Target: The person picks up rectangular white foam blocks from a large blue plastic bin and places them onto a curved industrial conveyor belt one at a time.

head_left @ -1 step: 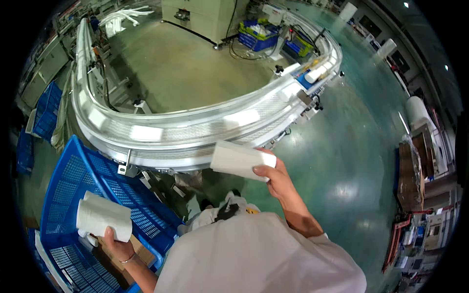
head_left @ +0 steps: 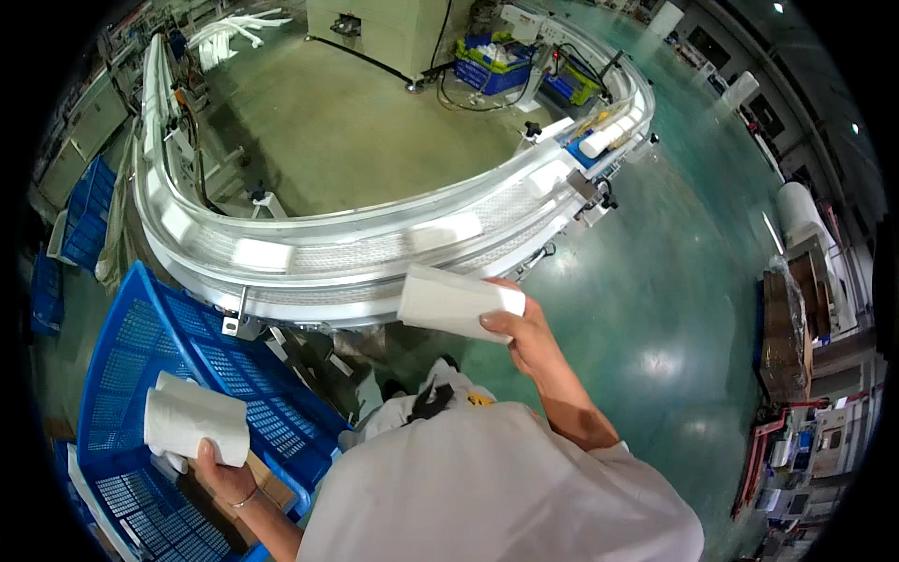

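My left hand is closed on a white paper roll, its thumb pressed on the near side. That roll is over the blue mesh crate at the lower left. A second white paper roll is gripped at its right end by my right hand, thumb on top. It is held almost level in front of the near rail of the curved conveyor. On the belt lie several white rolls, among them one at the left and one near the middle.
Brown cardboard shows inside the crate. Beyond the conveyor stand a beige machine cabinet and a blue bin with white pieces. Green floor stretches to the right, where a large white roll and boxes line the edge.
The white rolls on the belt have shifted a little to the left along the conveyor. Both hands keep their grip and have barely moved.
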{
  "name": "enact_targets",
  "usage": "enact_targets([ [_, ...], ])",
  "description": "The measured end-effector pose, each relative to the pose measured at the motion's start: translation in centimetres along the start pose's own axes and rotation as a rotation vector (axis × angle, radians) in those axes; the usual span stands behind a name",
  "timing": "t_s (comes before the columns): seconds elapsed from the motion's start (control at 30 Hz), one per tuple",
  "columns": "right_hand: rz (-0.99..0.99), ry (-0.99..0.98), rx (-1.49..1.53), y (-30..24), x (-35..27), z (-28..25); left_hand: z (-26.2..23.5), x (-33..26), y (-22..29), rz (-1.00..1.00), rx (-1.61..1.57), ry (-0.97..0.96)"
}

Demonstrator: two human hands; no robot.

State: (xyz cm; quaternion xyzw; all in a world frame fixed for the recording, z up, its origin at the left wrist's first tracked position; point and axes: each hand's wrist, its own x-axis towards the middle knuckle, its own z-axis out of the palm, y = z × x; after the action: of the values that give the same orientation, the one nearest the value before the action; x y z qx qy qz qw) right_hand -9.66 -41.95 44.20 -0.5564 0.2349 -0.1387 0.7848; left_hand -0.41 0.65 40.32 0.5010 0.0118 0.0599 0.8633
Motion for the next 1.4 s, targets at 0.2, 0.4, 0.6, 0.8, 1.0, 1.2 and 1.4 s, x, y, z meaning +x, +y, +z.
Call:
enact_targets([
  [0.2, -0.035, -0.105, -0.033, -3.4, 4.2, -0.6, 2.3, 1.6, 1.9, 0.132, -0.098, 0.248],
  [0.4, -0.143, -0.145, -0.142, -5.8, 7.5, -2.2, 2.7, 3.7, 1.2, 0.281, -0.012, 0.381],
  [0.6, -0.076, -0.066, -0.071, -5.7, 8.7, -5.6, 3.4, 3.3, 0.5, 0.128, -0.420, 0.381],
  [0.8, -0.039, -0.013, -0.132, -4.8, 10.0, -6.1, 1.7, 2.0, 0.0, 0.160, -0.325, 0.318],
  [1.0, -0.088, -0.067, 0.012, -5.2, 10.4, -6.9, 8.3, 3.5, 0.3, 0.237, -0.268, 0.149],
  [1.2, -0.089, -0.190, -0.013, -5.8, 10.8, -3.7, 6.1, 3.5, -0.3, 0.252, -0.282, 0.264],
  [1.4, -0.042, -0.215, -0.019, -5.4, 11.4, -4.0, 5.8, 2.6, -0.7, 0.254, -0.474, 0.177],
])
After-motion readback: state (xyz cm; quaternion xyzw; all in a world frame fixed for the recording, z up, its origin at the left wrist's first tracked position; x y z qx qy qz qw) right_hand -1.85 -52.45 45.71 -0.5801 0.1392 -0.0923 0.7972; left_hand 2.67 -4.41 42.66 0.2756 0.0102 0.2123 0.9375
